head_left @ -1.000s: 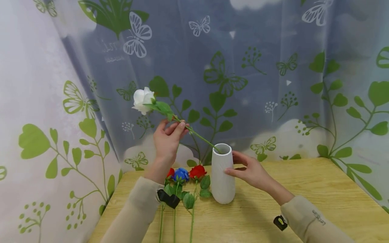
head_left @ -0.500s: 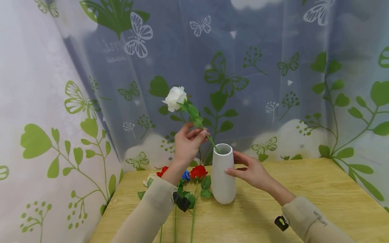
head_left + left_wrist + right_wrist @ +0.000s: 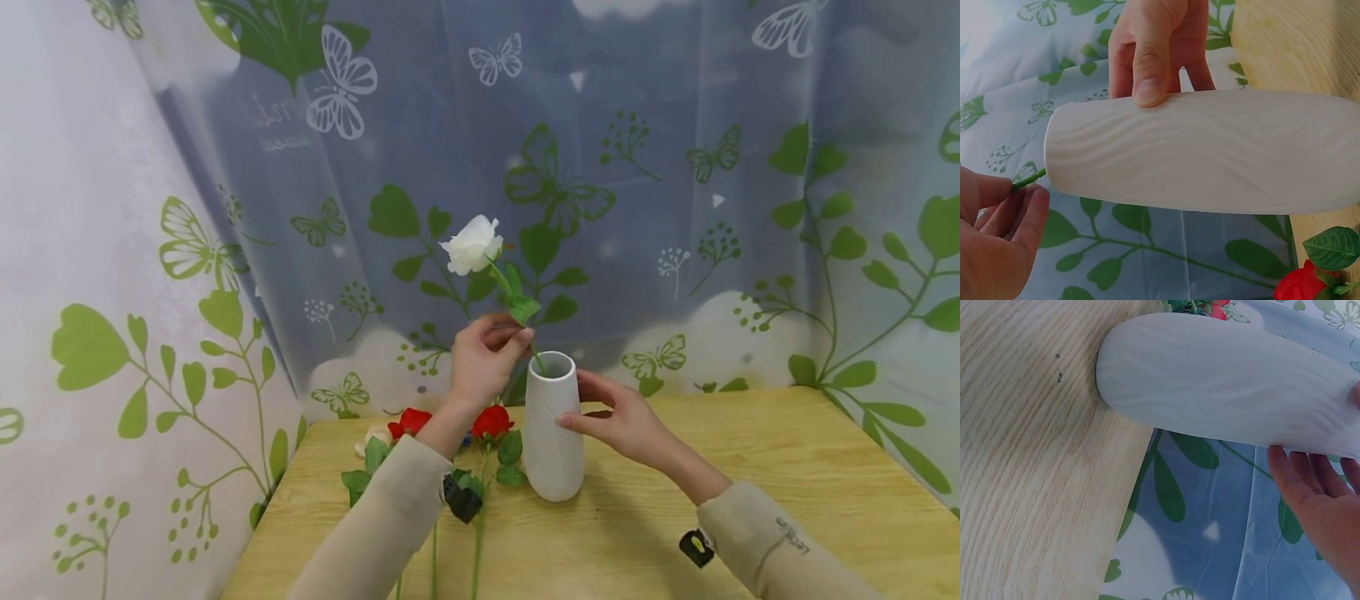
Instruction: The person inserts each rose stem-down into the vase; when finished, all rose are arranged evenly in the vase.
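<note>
White rose [image 3: 472, 245], stem [image 3: 538, 362] in mouth of white vase [image 3: 553, 442].
Pinching stem with left hand [image 3: 483, 358], gripping vase from right with right hand [image 3: 626, 423]; red roses [image 3: 492, 422] at left on table [image 3: 787, 442].

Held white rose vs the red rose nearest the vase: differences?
Colour: the white rose has white petals, the red rose red ones.
Support: the white rose is held up in the left-hand grip; the red rose lies on the table.
Placement: the white rose's stem runs into the vase's mouth; the red rose is outside it.
Shared: both have green leaves.
</note>
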### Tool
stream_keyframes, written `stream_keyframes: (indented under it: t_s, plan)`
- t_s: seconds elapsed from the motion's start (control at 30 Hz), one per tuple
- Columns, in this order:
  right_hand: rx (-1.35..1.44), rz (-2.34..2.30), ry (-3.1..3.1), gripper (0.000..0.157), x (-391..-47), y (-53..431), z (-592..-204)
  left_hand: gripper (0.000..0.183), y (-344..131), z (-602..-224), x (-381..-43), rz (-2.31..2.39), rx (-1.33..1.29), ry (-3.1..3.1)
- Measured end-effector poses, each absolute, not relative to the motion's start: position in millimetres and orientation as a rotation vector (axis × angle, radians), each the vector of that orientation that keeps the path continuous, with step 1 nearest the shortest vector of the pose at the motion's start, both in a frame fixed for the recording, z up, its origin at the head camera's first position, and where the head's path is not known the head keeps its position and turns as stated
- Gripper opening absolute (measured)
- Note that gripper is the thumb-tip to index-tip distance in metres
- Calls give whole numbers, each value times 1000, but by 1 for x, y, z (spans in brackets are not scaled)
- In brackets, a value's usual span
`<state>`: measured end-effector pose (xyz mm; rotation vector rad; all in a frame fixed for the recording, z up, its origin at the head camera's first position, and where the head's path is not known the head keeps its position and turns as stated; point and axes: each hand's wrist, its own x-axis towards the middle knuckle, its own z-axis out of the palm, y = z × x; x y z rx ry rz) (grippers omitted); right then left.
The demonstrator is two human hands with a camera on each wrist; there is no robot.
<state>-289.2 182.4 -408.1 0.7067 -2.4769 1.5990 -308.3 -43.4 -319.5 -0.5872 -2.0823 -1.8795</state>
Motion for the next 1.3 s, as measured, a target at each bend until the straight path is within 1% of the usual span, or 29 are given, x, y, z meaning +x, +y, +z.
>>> stream_keyframes:
  t_s: [0.3,0.53,0.73,1.03,1.3]
  plan:
    - [687,1615,-2493,74,-289,182,-408,24,-35,-326,-306,-1674,-595,-2285]
    - [711,1625,-2468,72,-289,183,-409,20,-33,-331,-308,-1544,-634,-2331]
    - [709,1626,-2468,72,-290,183,-411,21,-35,-333,-309,-1504,-638,-2400]
    - [700,1612,-2472,70,-290,183,-411,21,-41,-336,-312,-1554,-686,-2380]
    - [684,1615,-2484,72,-289,182,-410,24,-60,-347,-313,-1790,-665,-2310]
